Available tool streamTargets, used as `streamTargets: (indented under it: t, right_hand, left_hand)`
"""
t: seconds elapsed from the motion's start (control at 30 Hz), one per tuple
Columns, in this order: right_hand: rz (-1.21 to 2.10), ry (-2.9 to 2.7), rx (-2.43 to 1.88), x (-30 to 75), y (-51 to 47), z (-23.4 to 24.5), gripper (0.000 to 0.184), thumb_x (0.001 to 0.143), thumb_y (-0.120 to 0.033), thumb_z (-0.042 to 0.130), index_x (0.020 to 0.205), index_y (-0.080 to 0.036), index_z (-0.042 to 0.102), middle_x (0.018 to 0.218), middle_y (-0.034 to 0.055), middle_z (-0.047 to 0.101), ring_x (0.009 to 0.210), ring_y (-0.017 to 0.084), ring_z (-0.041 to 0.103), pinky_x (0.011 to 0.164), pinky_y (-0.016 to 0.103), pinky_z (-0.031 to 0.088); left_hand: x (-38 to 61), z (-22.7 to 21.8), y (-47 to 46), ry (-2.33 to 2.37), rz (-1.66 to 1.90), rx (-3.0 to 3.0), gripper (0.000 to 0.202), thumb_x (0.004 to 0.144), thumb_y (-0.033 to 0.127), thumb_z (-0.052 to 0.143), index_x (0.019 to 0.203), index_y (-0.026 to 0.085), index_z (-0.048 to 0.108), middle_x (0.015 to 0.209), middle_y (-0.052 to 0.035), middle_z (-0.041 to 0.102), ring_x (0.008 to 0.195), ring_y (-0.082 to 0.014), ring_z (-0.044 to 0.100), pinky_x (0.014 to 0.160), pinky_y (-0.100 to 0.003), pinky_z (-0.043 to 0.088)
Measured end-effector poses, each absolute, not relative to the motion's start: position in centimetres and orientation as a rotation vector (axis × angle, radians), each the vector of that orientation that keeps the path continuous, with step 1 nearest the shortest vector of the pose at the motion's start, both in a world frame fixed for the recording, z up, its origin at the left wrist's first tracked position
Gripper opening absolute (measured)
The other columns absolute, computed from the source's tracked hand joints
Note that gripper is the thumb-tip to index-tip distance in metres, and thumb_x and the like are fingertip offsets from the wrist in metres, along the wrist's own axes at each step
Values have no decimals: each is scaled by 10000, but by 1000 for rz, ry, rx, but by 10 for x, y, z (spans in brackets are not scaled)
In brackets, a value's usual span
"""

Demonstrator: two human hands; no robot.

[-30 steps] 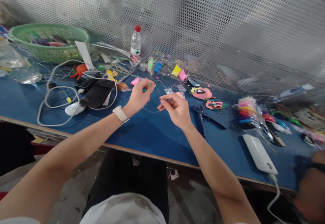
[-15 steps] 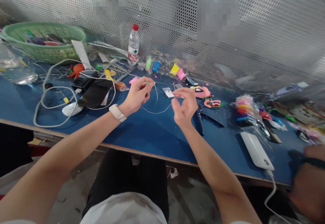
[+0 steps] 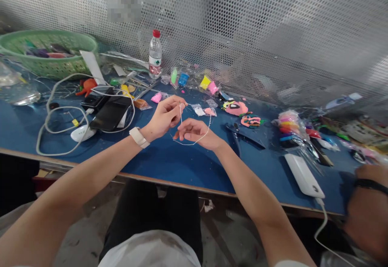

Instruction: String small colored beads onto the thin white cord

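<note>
My left hand (image 3: 168, 114) is closed, thumb and forefinger pinching a thin pale wire (image 3: 200, 139) above the table. The wire bows out in a wide loop, and one length hangs from the pinch toward my other hand. Just below and to the right, my right hand (image 3: 198, 133) has its fingers loosely bent and apart, with the tips by the hanging length. Part of the loop passes across the back of this hand. Beyond the hands lie a small white packet (image 3: 198, 110) and a pink packet (image 3: 210, 112). Dark-handled pliers (image 3: 242, 135) lie to the right.
Pink clay figures (image 3: 235, 107) lie behind the pliers. A phone (image 3: 111, 114), cable and white mouse (image 3: 83, 133) are left, below a green basket (image 3: 48, 63). A bottle (image 3: 155, 55) stands at the mesh. On the right are a white power bank (image 3: 304, 175) and another person's arm (image 3: 368, 210).
My right hand has moved left and down, close to my left hand and under the wire loop. My left hand keeps its pinch on the wire.
</note>
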State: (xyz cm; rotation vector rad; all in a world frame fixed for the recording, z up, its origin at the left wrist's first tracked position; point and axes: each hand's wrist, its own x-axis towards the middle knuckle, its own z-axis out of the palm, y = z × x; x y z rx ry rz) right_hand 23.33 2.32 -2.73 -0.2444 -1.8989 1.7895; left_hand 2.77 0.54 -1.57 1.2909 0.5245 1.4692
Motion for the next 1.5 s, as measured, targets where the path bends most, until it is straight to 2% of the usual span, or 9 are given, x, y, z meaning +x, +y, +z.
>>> streamTargets:
  t: [0.17,0.3,0.43,0.6,0.73,0.93,1.17,1.33,1.5]
  right_hand:
    - [1638,-1968,-119,226,17,-22,239,989,-441,878,1142,-261,842,984,9,687,849,132,640,775,292,551]
    - [1525,-2001,-125,227,14,-14,242,1023,-468,834,951,-239,806,966,25,711,913,161,663,859,337,559]
    - [1398,-2053,-402,239,24,-10,267,1037,-497,800,1001,-232,792,901,25,761,840,172,702,812,336,547]
    - [1056,-1966,-595,263,53,-9,351,973,-570,816,920,-225,784,794,-2,703,700,154,587,685,313,461]
    - [871,-1858,-686,282,71,-7,352,938,-557,837,855,-222,767,794,-5,688,707,154,532,682,309,400]
    - [1097,-2154,-592,287,62,2,436,1022,-639,750,947,-216,826,749,-12,647,648,128,489,614,288,351]
    - [1328,-2075,-555,258,37,-1,500,1079,-708,640,1061,-234,799,624,-72,471,537,110,380,531,279,331]
    - [1102,-2091,-599,253,35,-1,521,1030,-728,701,934,-230,820,641,-47,512,569,114,388,543,295,280]
    - [1053,-2163,-643,254,35,-3,483,1039,-683,717,954,-221,830,711,-19,634,590,119,409,571,302,291]
  left_hand:
    - [31,-16,3,484,1415,1229,312,982,466,866,1032,225,674,600,121,416,391,-27,304,356,-180,200]
    - [29,-9,-2,511,1358,1234,345,967,512,864,1025,239,661,607,118,396,392,-30,268,358,-195,187]
    - [25,-1,-6,582,1311,1225,373,921,530,885,1019,259,649,674,94,439,410,-29,260,367,-216,182]
    - [23,3,-8,597,1279,1228,355,918,518,876,995,265,639,692,83,420,425,-34,254,376,-223,168]
    - [24,1,-7,599,1258,1274,358,933,534,876,990,258,655,674,85,401,433,-40,273,375,-222,198]
    - [29,-7,-3,699,1355,1358,347,979,544,838,1014,243,669,661,93,435,409,-36,356,366,-206,269]
    - [32,-9,-8,997,1476,1608,138,1051,324,730,982,206,717,881,-17,686,486,-54,603,436,-207,455]
    - [34,-9,-9,963,1460,1639,107,1042,285,718,968,210,741,822,-21,691,537,-90,650,460,-209,468]
    - [31,-7,-7,846,1303,1711,181,1033,325,739,911,192,736,805,-30,699,570,-86,645,466,-190,456]
